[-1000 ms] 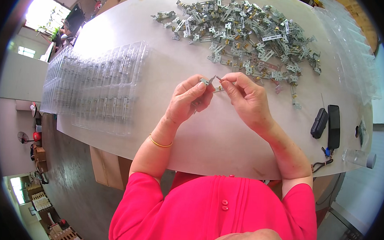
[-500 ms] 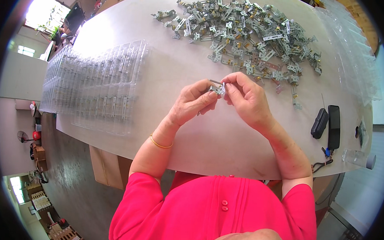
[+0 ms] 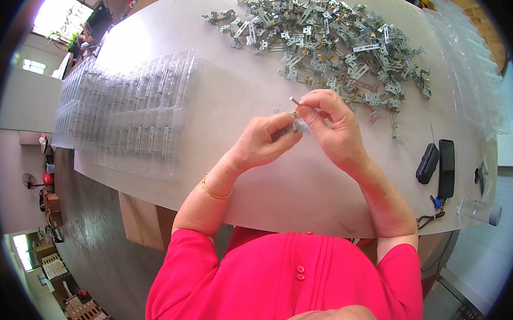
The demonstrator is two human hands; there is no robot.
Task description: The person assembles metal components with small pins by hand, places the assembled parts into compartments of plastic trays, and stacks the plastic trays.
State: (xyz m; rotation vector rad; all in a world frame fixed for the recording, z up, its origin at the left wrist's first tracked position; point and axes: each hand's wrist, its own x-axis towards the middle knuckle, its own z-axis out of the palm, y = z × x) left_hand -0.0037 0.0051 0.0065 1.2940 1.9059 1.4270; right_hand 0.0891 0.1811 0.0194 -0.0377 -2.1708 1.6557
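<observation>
Above the middle of the table my left hand (image 3: 260, 138) is closed around a small silver metal bracket (image 3: 296, 126), its fingers covering most of it. My right hand (image 3: 335, 132) meets it from the other side, thumb and forefinger pinched on a thin metal rod (image 3: 294, 100). One end of the rod sticks out up and to the left; whether its other end touches the bracket is hidden by the fingers. Beyond my hands spreads a big heap of loose metal brackets (image 3: 330, 43), some with brass-coloured parts.
Clear plastic trays (image 3: 187, 71) holding rows of brackets stand at the left. More clear plastic trays (image 3: 463, 72) lie at the far right. Near the right edge are a black case (image 3: 427, 163), a phone (image 3: 446, 168) and a clear bottle (image 3: 476, 211) on its side.
The rod has swung from nearly level to tilted, its free end now pointing up and left. My left fingers have curled further over the bracket, and my right hand has risen slightly.
</observation>
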